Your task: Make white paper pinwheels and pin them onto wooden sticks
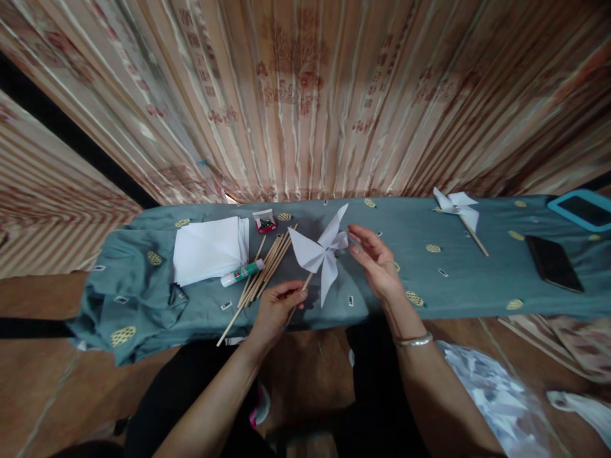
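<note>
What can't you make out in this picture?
In the head view:
Pale wooden stick of the held white paper pinwheel: partly hidden by the left hand.
Right hand: too blurred to tell if it touches a blade.
Small open red-and-white box: dark contents too small to identify.
Blue-framed rectangular device: cut off by the right edge.

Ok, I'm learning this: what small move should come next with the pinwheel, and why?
Perhaps nudge the pinwheel with the right hand to test its spin: that hand is beside a blade, and the left hand holds the stick.
</note>
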Motion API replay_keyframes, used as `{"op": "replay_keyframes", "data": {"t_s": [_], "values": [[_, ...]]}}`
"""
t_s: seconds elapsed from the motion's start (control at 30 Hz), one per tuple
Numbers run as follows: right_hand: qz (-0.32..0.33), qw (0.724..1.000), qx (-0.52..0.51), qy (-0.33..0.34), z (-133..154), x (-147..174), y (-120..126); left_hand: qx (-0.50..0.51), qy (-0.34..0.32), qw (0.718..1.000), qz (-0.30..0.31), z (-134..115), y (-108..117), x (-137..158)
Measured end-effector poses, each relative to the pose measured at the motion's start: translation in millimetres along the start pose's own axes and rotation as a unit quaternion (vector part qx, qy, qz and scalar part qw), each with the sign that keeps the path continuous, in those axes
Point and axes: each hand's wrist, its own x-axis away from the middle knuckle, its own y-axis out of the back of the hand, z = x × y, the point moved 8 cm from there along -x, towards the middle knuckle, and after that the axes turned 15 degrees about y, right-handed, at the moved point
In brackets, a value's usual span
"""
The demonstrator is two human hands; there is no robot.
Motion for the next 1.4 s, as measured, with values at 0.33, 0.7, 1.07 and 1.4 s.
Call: {"op": "replay_keyframes", "data": {"t_s": [0.33, 0.7, 1.07, 1.4], "values": [[0.092, 0.990, -0.018, -0.110, -17.6, 13.4, -16.9, -0.062, -0.034, 0.997, 0.033, 3.4, -1.3, 0.7], [0.085, 0.986, -0.049, -0.138, -15.0, 15.1, -13.0, -0.127, -0.051, 0.990, 0.047, -4.2, -4.6, 7.6], [0.097, 0.987, -0.059, -0.117, -11.8, 13.8, -9.9, -0.051, -0.006, 0.998, 0.038, -0.8, -1.6, 7.8], [0.067, 0.991, -0.058, -0.098, -14.5, 13.0, -0.9, 0.010, 0.035, 0.997, 0.065, -1.6, -6.8, 9.3]]}}
